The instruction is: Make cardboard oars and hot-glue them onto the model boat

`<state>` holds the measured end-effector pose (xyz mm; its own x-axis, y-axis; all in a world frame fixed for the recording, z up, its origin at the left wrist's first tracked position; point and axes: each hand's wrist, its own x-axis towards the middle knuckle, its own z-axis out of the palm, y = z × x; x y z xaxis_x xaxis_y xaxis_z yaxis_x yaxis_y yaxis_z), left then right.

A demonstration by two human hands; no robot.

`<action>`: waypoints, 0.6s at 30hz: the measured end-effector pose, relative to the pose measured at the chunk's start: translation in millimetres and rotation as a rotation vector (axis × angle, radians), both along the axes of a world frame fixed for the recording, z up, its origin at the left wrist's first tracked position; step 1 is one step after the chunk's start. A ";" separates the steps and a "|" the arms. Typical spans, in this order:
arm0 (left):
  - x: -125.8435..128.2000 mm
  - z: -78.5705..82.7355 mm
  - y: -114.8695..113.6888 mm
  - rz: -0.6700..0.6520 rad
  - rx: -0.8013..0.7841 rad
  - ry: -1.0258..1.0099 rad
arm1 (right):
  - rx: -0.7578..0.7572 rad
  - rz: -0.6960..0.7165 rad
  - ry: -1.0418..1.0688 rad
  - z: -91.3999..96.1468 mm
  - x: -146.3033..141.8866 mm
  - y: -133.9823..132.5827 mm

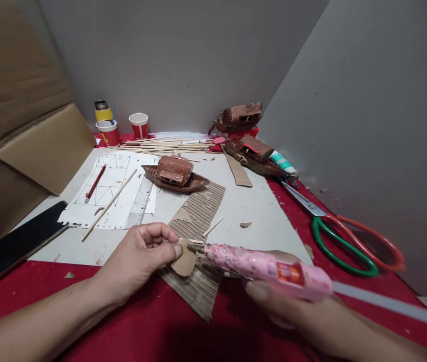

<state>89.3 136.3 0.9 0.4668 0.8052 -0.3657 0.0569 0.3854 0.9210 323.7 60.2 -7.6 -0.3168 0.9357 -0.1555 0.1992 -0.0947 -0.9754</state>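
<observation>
Tan, rounded cardboard piece point(184, 262) is being held over the brown corrugated cardboard strip point(200, 296), my left grip point(153, 249) pinching its left edge. My right grip point(287, 300) is wrapping around the pink glue gun point(249, 264); I should be steering its pointed nozzle point(196, 247) clear of my pinching thumb point(169, 253).

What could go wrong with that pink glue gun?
The nozzle of the pink glue gun, held in the right hand, points toward the left hand, which pinches the small cardboard piece. If it's hot, it might burn a finger if it slips.

Glue, if any comes out, could also drip onto the corrugated cardboard underneath and stick the two pieces together.
</observation>
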 end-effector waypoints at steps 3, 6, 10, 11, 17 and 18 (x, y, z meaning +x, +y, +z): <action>-0.3 0.0 0.4 -0.005 -0.008 -0.037 | -0.207 0.076 0.098 -5.2 7.1 1.2; -0.2 0.8 0.6 -0.004 -0.019 -0.064 | -0.220 0.089 0.197 -7.4 9.2 4.8; -0.4 0.9 0.4 -0.031 -0.059 -0.097 | -0.266 0.035 0.395 -6.2 4.9 10.3; -0.5 0.5 0.4 -0.044 -0.069 -0.106 | -0.287 0.004 0.442 -6.3 4.1 11.6; 0.0 -3.3 1.0 -0.073 -0.115 -0.121 | -0.503 -0.038 0.610 -8.9 6.0 17.1; 0.1 -3.8 1.2 -0.076 -0.117 -0.122 | -0.528 -0.035 0.621 -9.3 6.6 17.1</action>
<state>89.4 137.5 -3.0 0.5713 0.7213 -0.3916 -0.0197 0.4890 0.8720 330.3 77.3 -16.8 -0.4623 0.7992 -0.3841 -0.3746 -0.5687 -0.7323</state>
